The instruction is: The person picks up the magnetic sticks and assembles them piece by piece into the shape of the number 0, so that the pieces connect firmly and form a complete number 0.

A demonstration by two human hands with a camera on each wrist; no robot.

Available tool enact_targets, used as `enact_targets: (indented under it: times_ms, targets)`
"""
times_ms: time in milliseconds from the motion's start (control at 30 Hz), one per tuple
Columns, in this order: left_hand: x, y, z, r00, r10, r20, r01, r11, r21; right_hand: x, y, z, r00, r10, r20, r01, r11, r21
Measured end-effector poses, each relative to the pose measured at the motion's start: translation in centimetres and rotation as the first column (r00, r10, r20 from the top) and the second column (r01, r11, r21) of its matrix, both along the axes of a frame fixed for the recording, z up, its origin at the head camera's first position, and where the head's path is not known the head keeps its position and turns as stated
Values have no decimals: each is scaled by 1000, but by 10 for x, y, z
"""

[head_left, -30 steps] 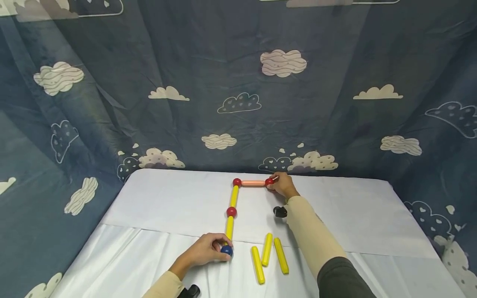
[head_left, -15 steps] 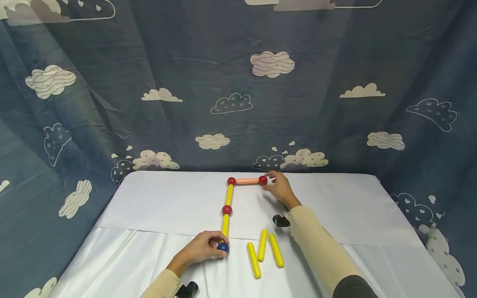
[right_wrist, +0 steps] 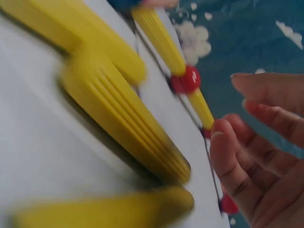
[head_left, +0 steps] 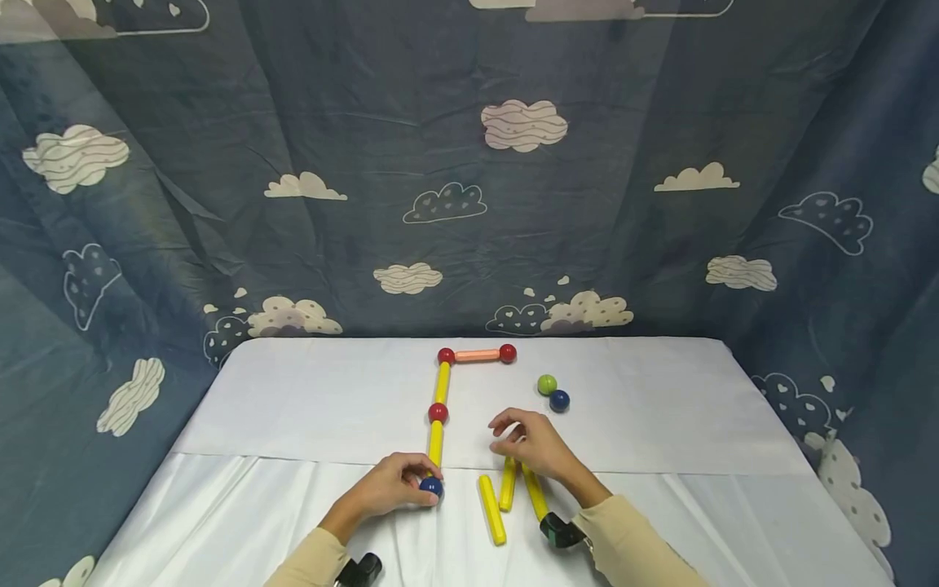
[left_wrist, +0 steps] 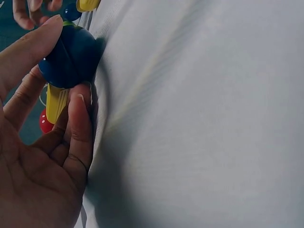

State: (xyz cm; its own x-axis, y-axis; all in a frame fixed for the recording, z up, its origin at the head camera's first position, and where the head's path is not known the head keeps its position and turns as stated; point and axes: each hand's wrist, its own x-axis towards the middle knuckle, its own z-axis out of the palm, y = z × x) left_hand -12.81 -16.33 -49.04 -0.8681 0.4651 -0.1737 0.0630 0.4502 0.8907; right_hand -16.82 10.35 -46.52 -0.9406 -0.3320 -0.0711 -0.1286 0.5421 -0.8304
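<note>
My left hand (head_left: 385,487) pinches a blue ball (head_left: 431,487) between thumb and fingers at the near end of a chain lying on the white cloth. From that ball run a yellow rod (head_left: 436,444), a red ball (head_left: 438,413), another yellow rod (head_left: 443,383) and a red corner ball (head_left: 446,355). An orange rod (head_left: 477,355) joins the corner to a further red ball (head_left: 508,353). Above several loose yellow rods (right_wrist: 123,109), my right hand (head_left: 539,444) hovers with relaxed fingers and holds nothing. It partly covers the rods in the head view.
A green ball (head_left: 547,385) and a second blue ball (head_left: 559,400) lie close together on the right, beyond my right hand. The white cloth (head_left: 308,399) ends at the back against a dark curtain (head_left: 352,236) printed with clouds.
My right hand has let go of the far red ball and come back towards me, over the loose yellow rods. The green and blue balls have come into sight. My left hand keeps its hold.
</note>
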Motion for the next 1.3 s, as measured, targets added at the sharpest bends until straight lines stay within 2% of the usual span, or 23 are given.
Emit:
enact_targets:
  times_ms: [133,233,333,433,533,633,733,933,1100,1200,1300]
  targets:
    - [-2,-2,2,1000,-6,0,6,1000,-4,23,-3,-1,995,90,47,-88,995,-34]
    - [-2,-4,1,1000,-1,6,1,1000,0,36,-8,-3,989,142,35,-141,990,-25]
    - [1,-5,0,1000,4,24,-4,1000,-2,46,-13,-7,988,154,-13,-153,987,48]
    - [2,-6,-1,1000,13,24,-13,1000,-8,52,-16,-8,988,143,-57,-134,982,137]
    - [0,-6,-1,1000,21,12,-20,1000,-9,55,-19,-9,988,130,-78,-111,970,218]
    - [0,-5,-1,1000,25,12,-25,1000,-10,56,-20,-10,991,119,-58,-100,959,267]
    - [1,-5,-1,999,32,21,-31,999,-16,57,-22,-13,992,124,-38,-109,955,274]
    - [4,-4,0,999,28,27,-27,1000,-15,59,-22,-15,988,141,-62,-118,951,285]
    - [4,0,1,999,21,39,-20,1000,-9,57,-16,-15,991,131,-24,-121,962,243]
    - [2,0,1,999,20,41,-20,1000,-4,52,-11,-13,989,145,17,-146,973,180]
    - [2,0,2,999,25,47,-25,1000,-6,47,-8,-12,982,169,87,-175,982,65]
